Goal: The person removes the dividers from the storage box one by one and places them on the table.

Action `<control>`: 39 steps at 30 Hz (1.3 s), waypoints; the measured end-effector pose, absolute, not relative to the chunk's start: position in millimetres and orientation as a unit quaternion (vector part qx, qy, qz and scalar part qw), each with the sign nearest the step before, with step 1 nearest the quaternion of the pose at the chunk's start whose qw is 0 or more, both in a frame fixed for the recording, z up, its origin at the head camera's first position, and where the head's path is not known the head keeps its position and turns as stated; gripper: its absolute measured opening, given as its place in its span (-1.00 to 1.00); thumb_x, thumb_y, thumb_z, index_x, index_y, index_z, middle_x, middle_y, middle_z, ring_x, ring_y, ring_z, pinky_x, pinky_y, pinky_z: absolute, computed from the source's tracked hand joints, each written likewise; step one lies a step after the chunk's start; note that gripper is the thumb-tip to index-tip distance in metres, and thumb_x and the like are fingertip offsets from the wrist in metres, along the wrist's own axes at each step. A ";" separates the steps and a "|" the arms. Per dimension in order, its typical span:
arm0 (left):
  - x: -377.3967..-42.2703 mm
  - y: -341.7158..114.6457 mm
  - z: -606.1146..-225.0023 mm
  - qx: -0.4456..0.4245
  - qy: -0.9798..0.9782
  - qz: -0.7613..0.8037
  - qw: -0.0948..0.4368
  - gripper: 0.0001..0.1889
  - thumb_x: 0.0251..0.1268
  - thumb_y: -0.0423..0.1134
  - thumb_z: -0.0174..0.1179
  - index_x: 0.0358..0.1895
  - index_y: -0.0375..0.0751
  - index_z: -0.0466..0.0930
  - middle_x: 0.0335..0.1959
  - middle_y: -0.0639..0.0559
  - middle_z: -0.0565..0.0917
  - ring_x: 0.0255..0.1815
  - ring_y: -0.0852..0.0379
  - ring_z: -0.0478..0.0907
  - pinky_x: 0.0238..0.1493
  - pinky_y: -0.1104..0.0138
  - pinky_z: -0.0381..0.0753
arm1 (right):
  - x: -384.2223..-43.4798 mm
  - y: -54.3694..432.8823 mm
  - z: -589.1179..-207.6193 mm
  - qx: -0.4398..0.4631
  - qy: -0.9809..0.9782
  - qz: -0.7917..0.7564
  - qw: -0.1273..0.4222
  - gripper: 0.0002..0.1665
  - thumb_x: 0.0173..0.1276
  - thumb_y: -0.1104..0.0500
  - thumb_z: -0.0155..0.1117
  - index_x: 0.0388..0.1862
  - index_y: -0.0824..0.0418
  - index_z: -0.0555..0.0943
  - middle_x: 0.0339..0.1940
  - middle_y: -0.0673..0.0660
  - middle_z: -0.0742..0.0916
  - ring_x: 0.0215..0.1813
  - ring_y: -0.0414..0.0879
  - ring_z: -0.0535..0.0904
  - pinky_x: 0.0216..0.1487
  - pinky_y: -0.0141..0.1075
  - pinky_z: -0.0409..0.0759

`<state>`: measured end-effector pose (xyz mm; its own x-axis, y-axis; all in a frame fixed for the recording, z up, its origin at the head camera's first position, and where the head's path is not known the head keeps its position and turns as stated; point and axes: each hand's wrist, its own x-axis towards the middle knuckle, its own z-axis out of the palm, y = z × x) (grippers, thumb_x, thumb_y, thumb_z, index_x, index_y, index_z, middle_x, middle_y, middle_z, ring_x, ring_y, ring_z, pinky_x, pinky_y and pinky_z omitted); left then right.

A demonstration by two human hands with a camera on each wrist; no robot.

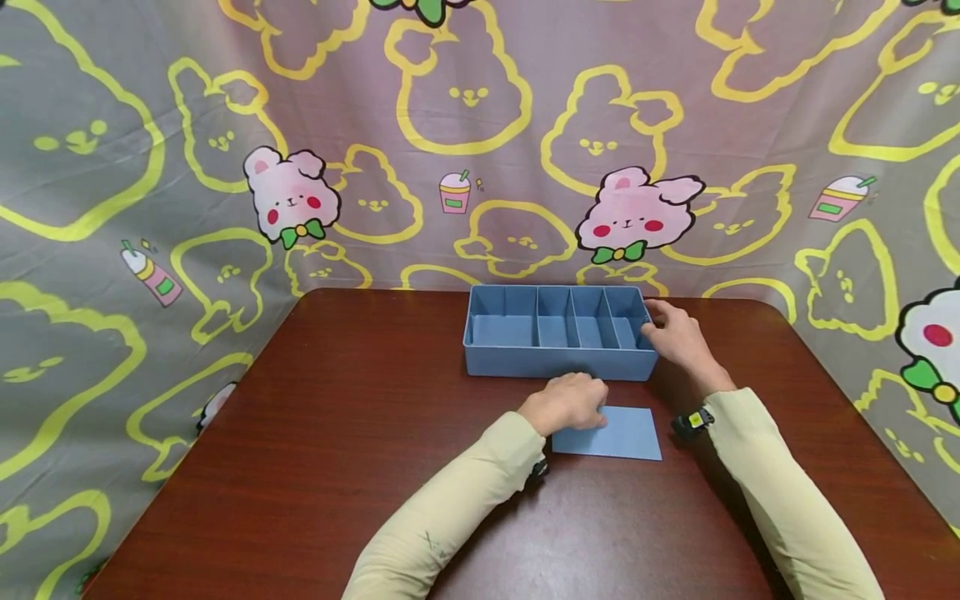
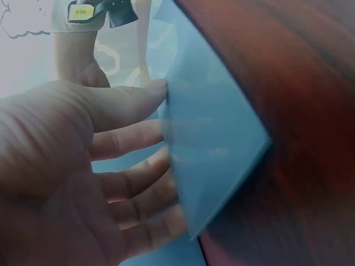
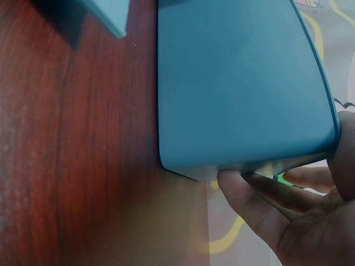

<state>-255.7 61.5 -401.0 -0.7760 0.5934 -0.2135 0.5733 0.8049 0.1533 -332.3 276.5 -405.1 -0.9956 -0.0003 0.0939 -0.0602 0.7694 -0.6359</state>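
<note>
Your left hand (image 1: 566,402) pinches the panel (image 1: 622,435) between thumb and fingers, just in front of the four-compartment tray (image 1: 558,363), whose right end your right hand (image 1: 681,337) grips, tray standing near the table's (image 1: 360,417) far edge before patterned cloth (image 1: 517,183).

Divided box (image 1: 555,364) on table (image 1: 375,400) near its twelve-o'clock edge, curtain (image 1: 465,92) beyond, compartments in a row from nine to three, right hand (image 1: 678,337) at box's three-o'clock end, panel (image 1: 618,437) above table at five o'clock from box, left hand (image 1: 566,402) at panel's ten-o'clock corner.
</note>
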 end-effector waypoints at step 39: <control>-274.0 27.8 -379.7 0.291 0.927 0.235 0.042 -0.74 0.51 -0.08 0.02 0.05 0.00 0.64 -0.28 0.17 0.66 -0.56 0.26 0.45 -0.43 0.42 0.44 | -331.4 280.3 -405.8 0.022 -0.939 0.342 0.035 -0.33 0.43 0.16 0.00 0.50 0.25 0.24 0.29 0.50 0.51 -0.11 0.19 0.60 -0.27 -0.21 0.47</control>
